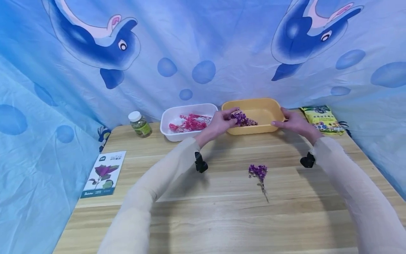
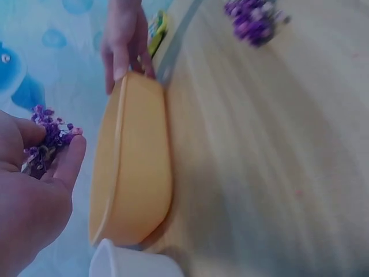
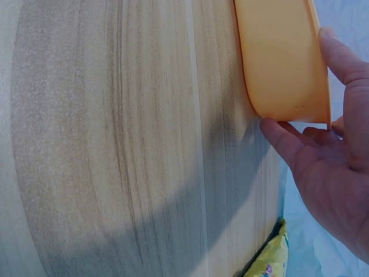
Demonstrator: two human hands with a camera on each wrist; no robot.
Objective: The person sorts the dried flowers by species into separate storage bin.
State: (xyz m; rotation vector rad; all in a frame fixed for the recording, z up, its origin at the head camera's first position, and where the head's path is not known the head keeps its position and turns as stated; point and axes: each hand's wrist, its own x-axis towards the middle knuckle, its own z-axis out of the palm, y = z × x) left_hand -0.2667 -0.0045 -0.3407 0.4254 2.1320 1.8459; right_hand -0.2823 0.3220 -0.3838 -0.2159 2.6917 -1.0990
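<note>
In the head view my left hand [image 1: 219, 124] pinches a bunch of purple dried flowers [image 1: 241, 118] over the left part of the yellow basin [image 1: 253, 130]. The left wrist view shows the blossoms [image 2: 55, 135] between thumb and fingers, above the basin's rim. My right hand [image 1: 296, 123] holds the basin's right end; in the right wrist view its thumb lies along the rim and its fingers reach under the corner. Another purple flower sprig [image 1: 259, 173] lies on the table, stem toward me. To the left, a white basin [image 1: 182, 136] holds pink dried flowers [image 1: 191, 122].
A white-capped jar [image 1: 140, 125] stands left of the white basin. A card with a purple flower picture [image 1: 103, 174] lies at the table's left edge. Beyond my right hand is a yellow packet [image 1: 323, 120]. A blue dolphin-print curtain [image 1: 203, 46] hangs behind the wooden table [image 1: 209, 218].
</note>
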